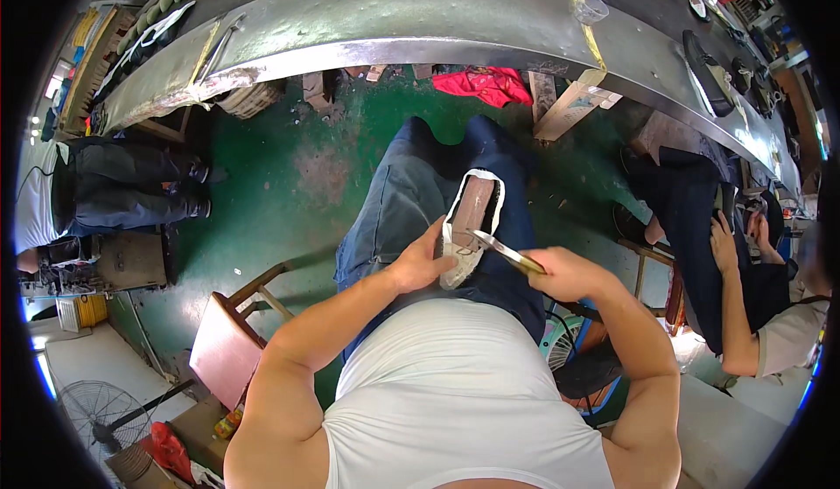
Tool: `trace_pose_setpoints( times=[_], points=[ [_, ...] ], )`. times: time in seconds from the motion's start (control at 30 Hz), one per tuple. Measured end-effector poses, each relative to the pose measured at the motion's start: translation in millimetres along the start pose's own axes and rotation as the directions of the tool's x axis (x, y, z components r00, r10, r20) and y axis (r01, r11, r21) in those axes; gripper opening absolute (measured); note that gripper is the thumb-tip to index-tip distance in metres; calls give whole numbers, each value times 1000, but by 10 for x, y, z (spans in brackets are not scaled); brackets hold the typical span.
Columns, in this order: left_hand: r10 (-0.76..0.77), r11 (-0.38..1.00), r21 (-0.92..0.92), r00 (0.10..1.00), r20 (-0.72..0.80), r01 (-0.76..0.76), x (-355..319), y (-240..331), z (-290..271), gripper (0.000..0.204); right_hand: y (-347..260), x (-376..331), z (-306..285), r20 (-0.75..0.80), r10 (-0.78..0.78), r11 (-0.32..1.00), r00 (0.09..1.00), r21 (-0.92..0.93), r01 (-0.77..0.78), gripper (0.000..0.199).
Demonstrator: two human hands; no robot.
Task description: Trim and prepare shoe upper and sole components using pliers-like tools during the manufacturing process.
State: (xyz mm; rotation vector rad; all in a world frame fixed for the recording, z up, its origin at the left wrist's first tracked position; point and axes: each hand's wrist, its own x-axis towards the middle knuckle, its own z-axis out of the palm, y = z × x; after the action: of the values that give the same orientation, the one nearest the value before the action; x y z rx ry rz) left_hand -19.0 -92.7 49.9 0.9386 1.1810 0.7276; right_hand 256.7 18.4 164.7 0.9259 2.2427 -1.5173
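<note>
Across my lap lies a shoe upper on a last, its underside turned up: a brown sole face point(475, 200) within a white folded edge. My left hand point(420, 261) is closed round its side at the near end, thumb pressed against the edge. In my right hand point(567, 274) are metal pincers point(497, 246) with yellowish handles. Their jaws reach over the near part of the shoe, touching or very close to its edge; whether they grip material I cannot tell. Both of my thighs, in blue jeans point(394, 196), lie under the shoe.
A long metal workbench point(350, 21) runs across the front, with a clear cup point(591, 8) and dark shoes point(707, 71) on it. Red cloth point(484, 85) lies beneath. A seated person point(744, 288) works at right; another stands left. A chair point(226, 347) and fan point(98, 412) are behind left.
</note>
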Motion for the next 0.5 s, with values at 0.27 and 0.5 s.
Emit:
trace_pose_setpoints(
  times=[0.27,0.5],
  points=[
    [53,942,-332,999,-10,-53,8,92,127,81,-712,401,-433,163,243,781,956,-617,-94,23],
    [-375,818,-570,827,-419,82,315,69,253,74,-88,594,113,-81,-111,899,991,-432,65,25]
  ],
)
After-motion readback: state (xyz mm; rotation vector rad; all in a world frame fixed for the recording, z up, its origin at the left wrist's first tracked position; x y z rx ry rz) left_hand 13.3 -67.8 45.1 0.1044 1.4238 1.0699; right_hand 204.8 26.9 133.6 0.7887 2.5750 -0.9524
